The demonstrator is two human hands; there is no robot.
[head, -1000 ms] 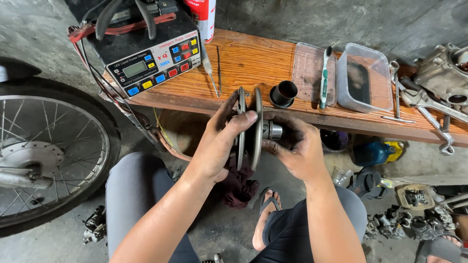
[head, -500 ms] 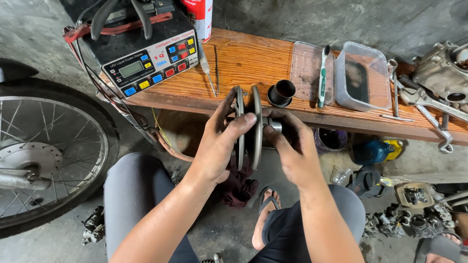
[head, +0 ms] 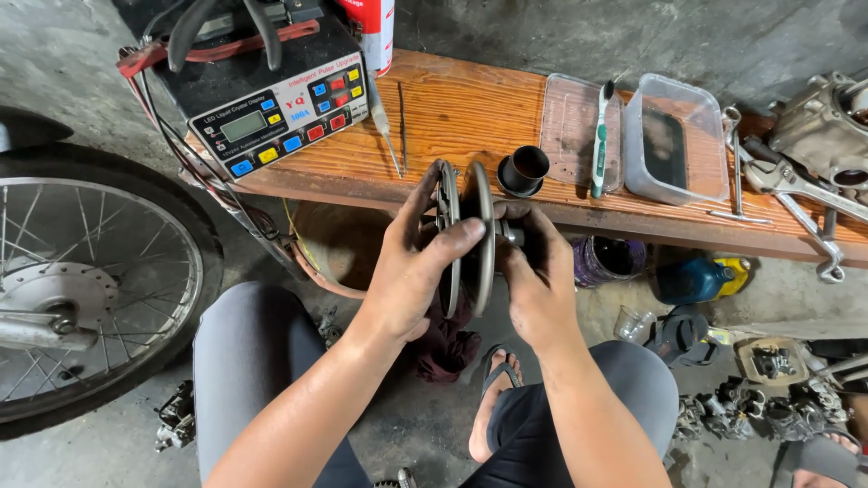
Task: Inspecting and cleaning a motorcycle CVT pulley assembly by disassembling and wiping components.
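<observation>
I hold a metal pulley (head: 477, 226) made of two round discs, edge-on to me, in front of a wooden bench (head: 470, 117). My left hand (head: 411, 267) wraps around the discs from the left, thumb pressed on the right disc's rim. My right hand (head: 538, 276) grips the pulley's hub and short shaft on the right side. A dark red rag (head: 448, 339) hangs below the pulley between my knees.
On the bench stand a battery charger (head: 271, 99) with clamps, a black sleeve (head: 523, 170), a toothbrush (head: 601, 136) on a clear lid, a clear plastic tub (head: 674, 140), wrenches (head: 796, 185) and an engine part (head: 827, 122). A spoked wheel (head: 81, 280) is at left. Small parts lie on the floor at right.
My right hand has shifted its grip a little on the hub, and the pulley has turned slightly. The pulley stays in the same place before the bench.
</observation>
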